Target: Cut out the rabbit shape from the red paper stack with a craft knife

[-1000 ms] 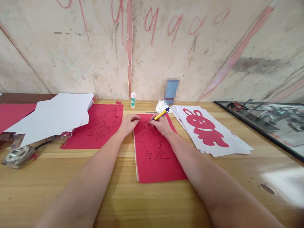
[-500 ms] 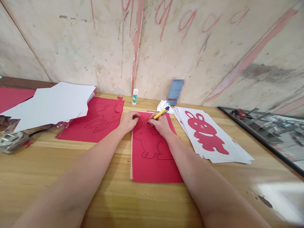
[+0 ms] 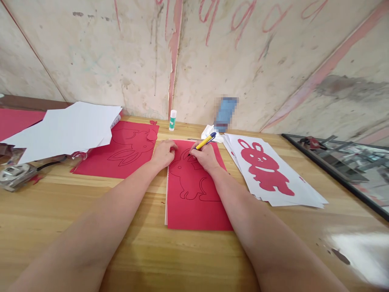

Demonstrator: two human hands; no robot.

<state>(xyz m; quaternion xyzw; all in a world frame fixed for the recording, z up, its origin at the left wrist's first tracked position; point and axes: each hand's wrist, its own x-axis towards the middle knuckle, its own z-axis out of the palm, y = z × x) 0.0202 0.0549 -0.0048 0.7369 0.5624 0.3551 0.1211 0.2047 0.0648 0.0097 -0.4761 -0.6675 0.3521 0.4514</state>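
A red sheet [image 3: 194,213] with a rabbit outline lies on the wooden table in front of me. My right hand [image 3: 206,157] grips a yellow and blue pen [image 3: 206,140], its tip on the sheet near the rabbit's ears. At the sheet's upper left edge rests my left hand [image 3: 164,154], fingers bent and a little apart, holding nothing. Another red sheet [image 3: 100,166] with a rabbit outline lies to the left, partly under white papers [image 3: 67,132]. To the right, a red rabbit cutout [image 3: 261,162] lies on stacked white sheets [image 3: 285,198].
A glue stick [image 3: 172,120] stands near the wall. White tissue [image 3: 209,133] lies by a blurred blue object [image 3: 226,113] leaning on the wall. A tape measure [image 3: 15,176] is at the far left, and a black-framed pane [image 3: 337,174] at the right.
The view has shifted slightly, so things sit a little higher in the picture. The pen tip has moved slightly on the sheet, and the pen is still in my right hand.
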